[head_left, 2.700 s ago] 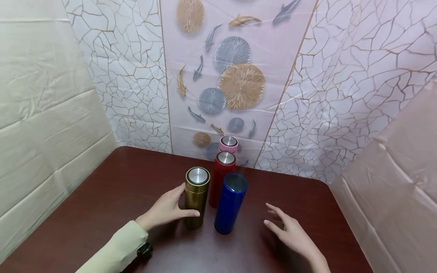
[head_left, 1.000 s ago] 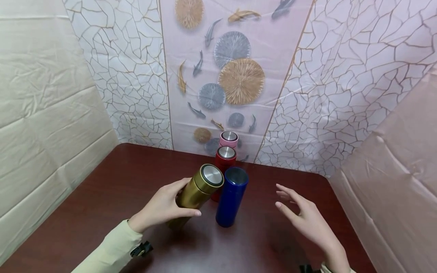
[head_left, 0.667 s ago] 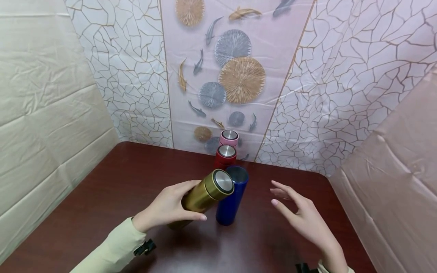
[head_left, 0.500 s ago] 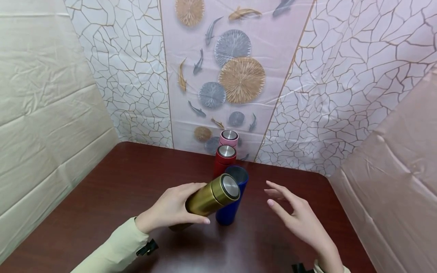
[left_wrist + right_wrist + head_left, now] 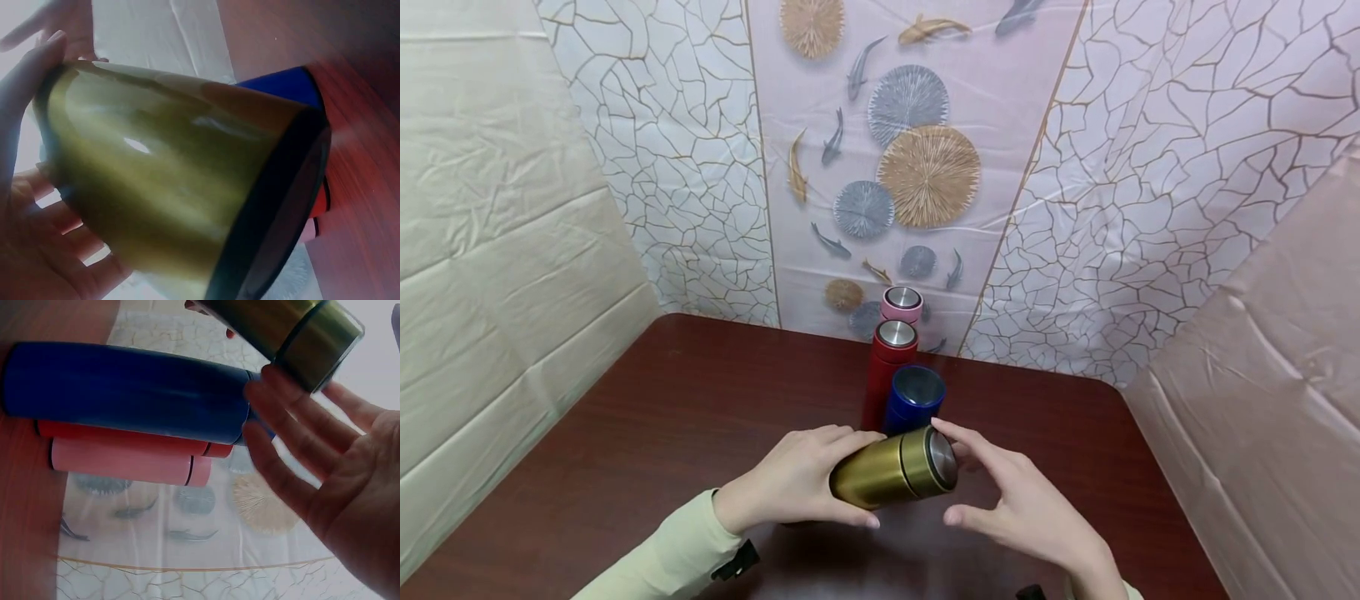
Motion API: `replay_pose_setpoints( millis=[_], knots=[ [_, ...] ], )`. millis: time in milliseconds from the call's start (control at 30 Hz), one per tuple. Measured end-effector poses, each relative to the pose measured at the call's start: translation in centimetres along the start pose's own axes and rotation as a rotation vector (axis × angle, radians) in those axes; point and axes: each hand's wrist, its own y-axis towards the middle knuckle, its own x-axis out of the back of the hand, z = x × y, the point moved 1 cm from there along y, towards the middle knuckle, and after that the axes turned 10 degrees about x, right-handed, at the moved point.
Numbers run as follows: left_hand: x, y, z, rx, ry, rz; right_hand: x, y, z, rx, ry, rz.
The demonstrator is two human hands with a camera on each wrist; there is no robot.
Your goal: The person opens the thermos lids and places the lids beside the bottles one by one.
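Observation:
My left hand (image 5: 797,479) grips a gold thermos flask (image 5: 876,473) round its body and holds it up off the table, tilted almost level. Its steel-topped lid faces right, and the dark-rimmed base (image 5: 269,212) shows in the left wrist view. At the lid end, my right hand (image 5: 1018,504) is spread with fingers extended. Its fingertips (image 5: 275,375) reach the lid's edge; whether they touch it is hard to tell. Just behind stands a blue thermos (image 5: 912,407), partly hidden by the gold one.
A red thermos (image 5: 889,375) and a pink thermos (image 5: 901,312) stand upright in a line behind the blue one. They rest on a dark red-brown table (image 5: 722,400). Patterned cloth (image 5: 925,175) hangs at the back, with plain cream cloth (image 5: 512,250) at the left.
My left hand has lifted the gold thermos from upright, tipped it over to the right and moved it rightward. My right hand has come left to its lid.

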Motion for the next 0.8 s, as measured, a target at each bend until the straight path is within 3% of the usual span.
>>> replay_pose_setpoints(
  millis=[167,267,367,533,800],
  knots=[
    [-0.3,-0.2,-0.6,-0.027,0.039,0.007,-0.9,0.3,0.8,-0.078,-0.120,-0.009],
    [-0.3,-0.4,-1.0,-0.039,0.027,0.020,-1.2,0.3,1.1,-0.113,-0.120,-0.011],
    [-0.2,-0.6,-1.4,-0.037,-0.002,0.054,-1.4,0.3,1.2,-0.098,-0.103,-0.025],
    [-0.1,-0.7,-1.8,-0.040,-0.031,0.096,-1.8,0.3,1.1,0.001,-0.042,-0.081],
    [0.3,-0.1,-2.3,-0.087,-0.079,0.130,-1.8,1.1,0.7,0.270,-0.064,-0.201]
  ],
)
